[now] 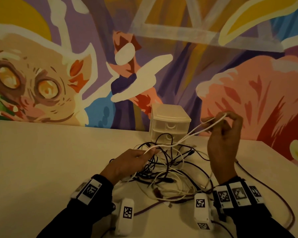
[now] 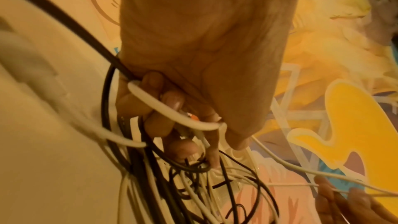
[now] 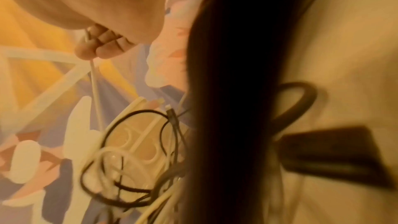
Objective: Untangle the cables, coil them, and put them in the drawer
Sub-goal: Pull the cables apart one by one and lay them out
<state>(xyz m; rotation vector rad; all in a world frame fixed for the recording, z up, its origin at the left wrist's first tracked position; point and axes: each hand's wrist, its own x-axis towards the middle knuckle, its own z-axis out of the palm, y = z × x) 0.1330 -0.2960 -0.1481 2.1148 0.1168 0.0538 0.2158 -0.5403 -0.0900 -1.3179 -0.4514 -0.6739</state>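
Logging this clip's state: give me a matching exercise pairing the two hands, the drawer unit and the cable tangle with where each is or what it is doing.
Things:
1. right hand
2. left hand
3. drawer unit
4. cable tangle

States:
A. stands at the back of the table, drawers closed
B. raised, pinching a white cable's bend
C. lies on the table between the wrists
D. low at the tangle, holding a white cable

Pairs: 1-B, 2-D, 3-A, 4-C

Indoor rm, type unclear: pale table (image 1: 41, 160) against painted cartoon mural wall (image 1: 41, 74); small plastic drawer unit (image 1: 169, 124) on it.
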